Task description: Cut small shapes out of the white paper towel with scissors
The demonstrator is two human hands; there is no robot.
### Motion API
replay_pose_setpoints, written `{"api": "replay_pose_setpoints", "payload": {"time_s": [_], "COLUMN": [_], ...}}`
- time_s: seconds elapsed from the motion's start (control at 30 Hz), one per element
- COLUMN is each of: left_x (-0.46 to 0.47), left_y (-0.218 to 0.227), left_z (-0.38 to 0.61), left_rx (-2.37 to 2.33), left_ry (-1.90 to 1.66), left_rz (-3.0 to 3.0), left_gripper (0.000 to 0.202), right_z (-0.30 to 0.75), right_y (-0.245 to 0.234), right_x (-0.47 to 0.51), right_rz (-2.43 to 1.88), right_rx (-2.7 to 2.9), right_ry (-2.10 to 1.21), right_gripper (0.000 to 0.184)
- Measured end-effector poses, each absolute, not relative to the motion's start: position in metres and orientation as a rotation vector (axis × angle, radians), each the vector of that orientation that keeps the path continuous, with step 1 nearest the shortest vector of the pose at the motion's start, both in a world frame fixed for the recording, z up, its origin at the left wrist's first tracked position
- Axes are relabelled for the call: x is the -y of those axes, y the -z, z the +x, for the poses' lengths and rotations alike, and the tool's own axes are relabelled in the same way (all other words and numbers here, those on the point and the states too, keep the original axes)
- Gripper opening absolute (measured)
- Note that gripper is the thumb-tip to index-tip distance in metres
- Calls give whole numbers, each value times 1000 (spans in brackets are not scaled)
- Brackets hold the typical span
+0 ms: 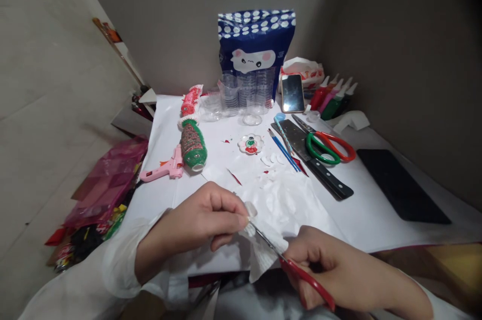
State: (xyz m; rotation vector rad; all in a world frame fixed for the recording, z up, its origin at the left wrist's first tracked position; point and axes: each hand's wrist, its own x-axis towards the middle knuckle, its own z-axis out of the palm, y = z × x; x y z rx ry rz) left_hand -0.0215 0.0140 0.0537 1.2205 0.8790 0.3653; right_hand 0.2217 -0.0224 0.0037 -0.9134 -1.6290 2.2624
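My left hand (214,217) pinches a piece of white crepe paper (263,257) between thumb and fingers, over the middle of the near edge of the tabletop (165,124). My right hand (322,262) grips the red-handled scissors (314,285), their tips so near my left thumb that I can't tell whether they touch. A hasty snip could nick it, and the paper, limp where it hangs, could fold between the blades and tear. Farther in, toward the tabletop's centre, sits a flower-shaped palette (251,145) with red and green paint; a trailing sleeve might smear it. Toward the right edge lies a cleaver (327,178), handle pointing nearer me, where a careless elbow could knock it.
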Motion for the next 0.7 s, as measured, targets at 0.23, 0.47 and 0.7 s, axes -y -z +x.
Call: {"api": "replay_pose_setpoints", "payload": {"time_s": [0.23,0.47,0.7], "left_x": [-14,-12,-13], "left_y": [-62,-65,-62], "left_z": [-22,-15,-15], "left_rx": [-941,-1160,-1136], "left_ry": [-353,-405,-396], "left_rz": [1274,1343,1378], "left_gripper": [17,36,42], "right_z": [220,188,187], "right_y": [-3,12,10], "right_x": [24,40,42], "right_rz": [-864,-871,-915], "right_rx": [1537,1371,1435], "right_ry": [-2317,-2033,-2015], "right_gripper": [37,30,39]}}
